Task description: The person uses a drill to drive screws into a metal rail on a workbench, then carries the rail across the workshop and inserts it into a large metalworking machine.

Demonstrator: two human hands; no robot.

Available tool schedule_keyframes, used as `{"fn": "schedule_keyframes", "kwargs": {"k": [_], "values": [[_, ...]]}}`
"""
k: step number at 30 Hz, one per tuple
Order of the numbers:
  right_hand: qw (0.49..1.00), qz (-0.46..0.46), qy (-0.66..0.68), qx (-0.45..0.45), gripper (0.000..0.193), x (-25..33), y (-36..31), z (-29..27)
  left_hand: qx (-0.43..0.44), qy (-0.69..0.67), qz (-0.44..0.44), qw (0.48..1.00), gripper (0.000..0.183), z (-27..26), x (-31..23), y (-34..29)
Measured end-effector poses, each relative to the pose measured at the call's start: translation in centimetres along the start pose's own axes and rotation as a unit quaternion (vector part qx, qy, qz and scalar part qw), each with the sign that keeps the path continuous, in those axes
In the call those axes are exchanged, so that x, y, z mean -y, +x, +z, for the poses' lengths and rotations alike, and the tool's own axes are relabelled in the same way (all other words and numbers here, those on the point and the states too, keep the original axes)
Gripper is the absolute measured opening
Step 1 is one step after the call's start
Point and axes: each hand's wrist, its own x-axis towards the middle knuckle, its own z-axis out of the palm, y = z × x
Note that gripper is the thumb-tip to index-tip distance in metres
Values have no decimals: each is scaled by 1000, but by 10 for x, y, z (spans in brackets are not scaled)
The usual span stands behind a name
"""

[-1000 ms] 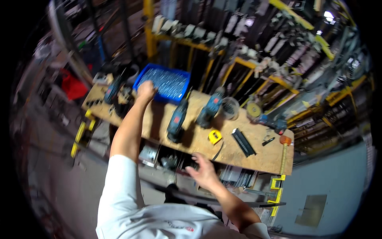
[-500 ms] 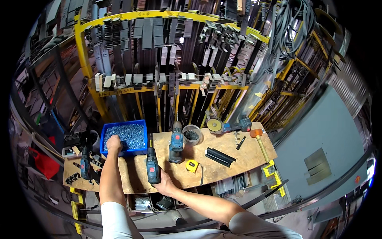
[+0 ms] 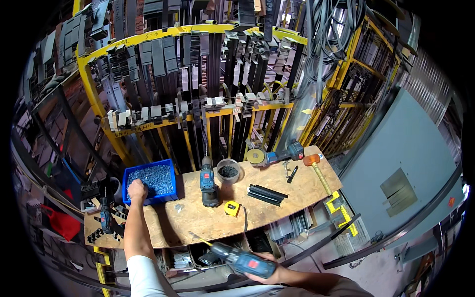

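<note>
Lower center: right hand (image 3: 278, 273) closed around drill (image 3: 245, 261). Center left: left hand (image 3: 137, 190) curled in blue bin (image 3: 163, 199), any grip hidden.

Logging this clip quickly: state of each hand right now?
Left hand: at the bin; grip hidden, cannot be told.
Right hand: closed, holding a drill.

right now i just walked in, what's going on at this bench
A person has their left hand in a blue bin of small shiny pieces; what it grips can't be seen. Their right hand holds a drill by the bench's near edge, bit pointing left. On the wooden bench are another drill and, to its right, a yellow tape measure and black strips.
</note>
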Motion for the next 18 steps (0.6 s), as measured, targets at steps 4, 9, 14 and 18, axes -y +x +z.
{"fn": "schedule_keyframes", "kwargs": {"k": [4, 9, 14, 18], "values": [[995, 74, -22, -56, 42, 0, -62, -31, -98, -150, -27, 983, 38, -26, -17, -12], [986, 83, -39, -137, 18, 7, -133, -66, 11, -638, 30, 769, 38, -75, -114, -135], [986, 5, -47, -162, 33, -22, -210, -99, 120, -725, 52, 676, 37, -96, -221, -329], [979, -33, -69, -188, 54, -28, -276, -133, 242, -811, 43, 530, 29, -89, -302, -461]]}}
